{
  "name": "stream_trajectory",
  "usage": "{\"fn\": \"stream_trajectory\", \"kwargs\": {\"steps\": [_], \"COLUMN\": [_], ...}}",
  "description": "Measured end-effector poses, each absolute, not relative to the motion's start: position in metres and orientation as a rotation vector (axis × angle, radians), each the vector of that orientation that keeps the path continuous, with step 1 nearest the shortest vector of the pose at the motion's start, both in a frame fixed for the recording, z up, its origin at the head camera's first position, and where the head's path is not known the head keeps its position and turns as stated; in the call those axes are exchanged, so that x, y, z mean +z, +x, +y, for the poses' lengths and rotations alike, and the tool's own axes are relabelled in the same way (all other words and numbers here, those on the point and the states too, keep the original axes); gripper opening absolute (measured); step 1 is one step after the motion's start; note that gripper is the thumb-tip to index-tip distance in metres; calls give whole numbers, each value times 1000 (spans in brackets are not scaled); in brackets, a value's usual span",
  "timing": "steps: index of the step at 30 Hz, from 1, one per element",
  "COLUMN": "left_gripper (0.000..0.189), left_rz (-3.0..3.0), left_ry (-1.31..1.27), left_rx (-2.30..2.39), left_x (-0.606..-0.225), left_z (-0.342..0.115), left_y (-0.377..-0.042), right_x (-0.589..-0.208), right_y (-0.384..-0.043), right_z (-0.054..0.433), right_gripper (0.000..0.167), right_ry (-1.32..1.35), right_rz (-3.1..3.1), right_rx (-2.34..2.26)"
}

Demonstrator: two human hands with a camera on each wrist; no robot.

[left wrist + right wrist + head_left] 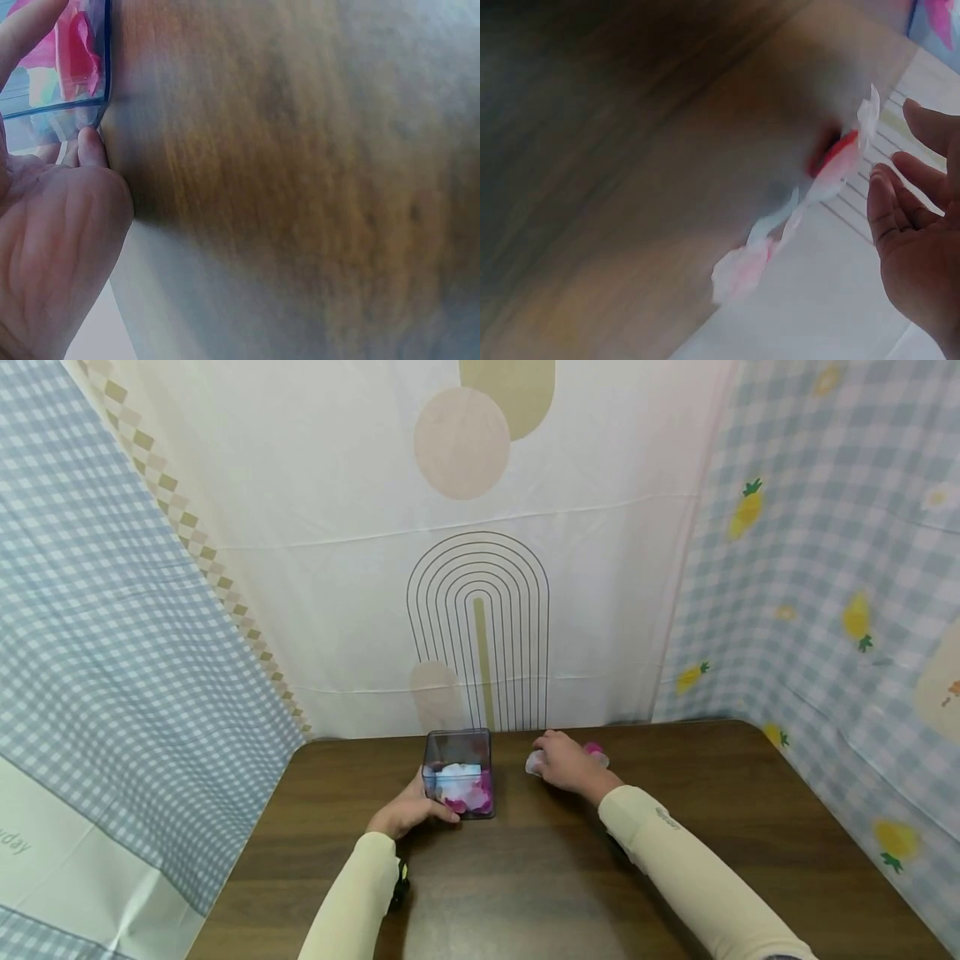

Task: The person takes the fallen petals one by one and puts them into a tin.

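My left hand (408,812) grips a clear plastic box (457,747) by its left side, thumb along the front and fingers behind. Inside lie white and magenta petal-like pieces (467,792), which look pink (77,52) through the wall in the left wrist view. To the right of the box, my right hand (566,764) is low over the table among loose petals (534,763). In the right wrist view its fingers are loosely bent with nothing between them. White and pink petals (742,271) and a red-edged one (836,165) lie just beside the fingertips.
The brown wooden table (517,885) ends against a patterned cloth (337,610) hung behind it. Checked cloths hang at the left and right (810,635). Past my right hand sits a magenta petal (593,748).
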State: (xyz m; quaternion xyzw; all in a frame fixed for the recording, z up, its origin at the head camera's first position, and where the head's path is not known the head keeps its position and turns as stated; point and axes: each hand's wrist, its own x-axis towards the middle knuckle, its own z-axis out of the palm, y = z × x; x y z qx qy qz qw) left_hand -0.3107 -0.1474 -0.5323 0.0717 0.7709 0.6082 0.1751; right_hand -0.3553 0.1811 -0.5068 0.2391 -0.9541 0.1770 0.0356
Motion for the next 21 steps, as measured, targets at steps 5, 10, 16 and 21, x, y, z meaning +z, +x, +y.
{"fn": "stream_trajectory", "kwargs": {"steps": [5, 10, 16, 21], "left_gripper": [119, 116, 115, 115], "left_rz": [2208, 2229, 2214, 2206], "left_ry": [182, 170, 172, 162], "left_rx": [1717, 1691, 1699, 1712], "left_x": [-532, -534, -535, -536], "left_z": [-147, -148, -149, -150], "left_y": [-310, -312, -313, -313], "right_x": [-511, -516, -520, -522], "right_y": [-361, -366, -368, -367], "right_z": [169, 163, 162, 161], "right_gripper": [34, 25, 3, 7], "right_ry": [699, 707, 695, 660], "right_rz": [-3008, -3032, -3018, -3011], "right_rx": [472, 440, 410, 448]}}
